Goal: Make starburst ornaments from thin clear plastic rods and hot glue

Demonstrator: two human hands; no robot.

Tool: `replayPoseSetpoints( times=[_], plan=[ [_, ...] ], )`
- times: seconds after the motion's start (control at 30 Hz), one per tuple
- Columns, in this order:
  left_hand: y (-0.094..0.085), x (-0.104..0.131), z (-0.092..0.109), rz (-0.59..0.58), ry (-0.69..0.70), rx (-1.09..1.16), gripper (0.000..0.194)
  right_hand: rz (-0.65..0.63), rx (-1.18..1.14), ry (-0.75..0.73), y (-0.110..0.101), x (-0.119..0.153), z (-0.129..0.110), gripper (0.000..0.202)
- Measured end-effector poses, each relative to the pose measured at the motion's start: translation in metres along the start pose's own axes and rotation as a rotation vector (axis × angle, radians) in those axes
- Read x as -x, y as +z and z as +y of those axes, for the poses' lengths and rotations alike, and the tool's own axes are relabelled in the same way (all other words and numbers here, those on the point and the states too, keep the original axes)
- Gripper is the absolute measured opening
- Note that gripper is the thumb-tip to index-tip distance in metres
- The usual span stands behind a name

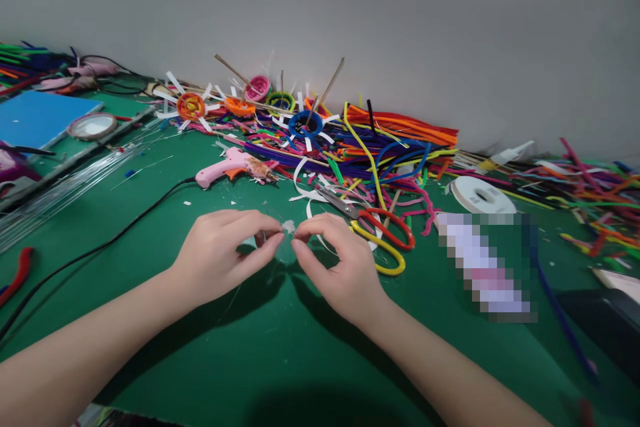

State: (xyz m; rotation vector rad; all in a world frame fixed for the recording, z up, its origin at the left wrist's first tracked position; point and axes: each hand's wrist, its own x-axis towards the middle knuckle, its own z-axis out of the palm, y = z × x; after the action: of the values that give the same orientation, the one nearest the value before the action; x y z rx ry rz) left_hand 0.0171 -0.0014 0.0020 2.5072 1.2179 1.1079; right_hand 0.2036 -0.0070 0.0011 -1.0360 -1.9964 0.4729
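Note:
Above the green table, my left hand (215, 257) and my right hand (343, 270) meet almost tip to tip. Each is closed in a pinch of thumb and forefinger. Between the fingertips shows a small whitish, see-through scrap (289, 226), with fine clear strands hanging below it; its exact kind is too small to make out. Just beyond my left hand lies a pink glue gun (231, 167) with a smeared nozzle. Scissors (377, 227) with one red and one yellow handle loop lie open beside my right hand, over curls of white strip (303, 177).
Pipe cleaners (400, 127) are heaped along the wall, with a blue spiked ring (306, 125) and an orange one (191, 107). A white spool (483, 196) stands right. Left are a black cord (125, 227), tape roll (93, 126) and blue board (43, 117).

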Motion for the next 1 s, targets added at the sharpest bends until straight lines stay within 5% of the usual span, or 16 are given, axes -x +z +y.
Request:
replayPoseSetpoints(
  times=[0.23, 0.77, 1.0],
  plan=[
    [0.001, 0.002, 0.003, -0.028, 0.056, 0.034, 0.012, 0.132, 0.190, -0.205, -0.002, -0.001, -0.004, 0.020],
    [-0.004, 0.002, 0.016, -0.084, -0.003, 0.304, 0.013, 0.098, 0.478, -0.494, -0.022, -0.003, -0.031, 0.016],
    [-0.008, 0.000, 0.015, -0.038, 0.100, 0.170, 0.012, 0.096, 0.556, -0.512, -0.029, -0.004, -0.041, 0.016]
  ],
)
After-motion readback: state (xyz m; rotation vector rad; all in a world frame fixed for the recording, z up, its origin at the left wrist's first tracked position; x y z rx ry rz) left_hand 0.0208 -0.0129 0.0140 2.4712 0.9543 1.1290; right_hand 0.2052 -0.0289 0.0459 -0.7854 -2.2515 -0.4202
